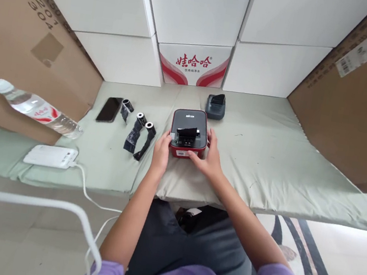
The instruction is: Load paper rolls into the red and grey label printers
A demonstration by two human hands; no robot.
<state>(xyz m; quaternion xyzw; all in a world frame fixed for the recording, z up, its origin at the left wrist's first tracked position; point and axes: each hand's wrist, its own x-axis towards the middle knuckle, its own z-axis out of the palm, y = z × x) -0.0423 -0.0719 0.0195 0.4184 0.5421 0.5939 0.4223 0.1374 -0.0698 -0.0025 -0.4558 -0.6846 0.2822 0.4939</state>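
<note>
A small red and grey label printer (188, 131) sits on the green cloth-covered table (271, 156) right in front of me, its top open with a black part showing. My left hand (161, 151) holds its left side. My right hand (209, 156) grips its right side, with fingers along the front edge. A second, smaller grey printer (216, 106) stands just behind it. To the left lie three small rolls wrapped in black film (139, 133).
A black phone (109, 109) lies left of the rolls. A white power bank (51, 156) with a white cable sits near the front left edge. A water bottle (36, 108) lies on its side at far left. Cardboard and white boxes wall the table.
</note>
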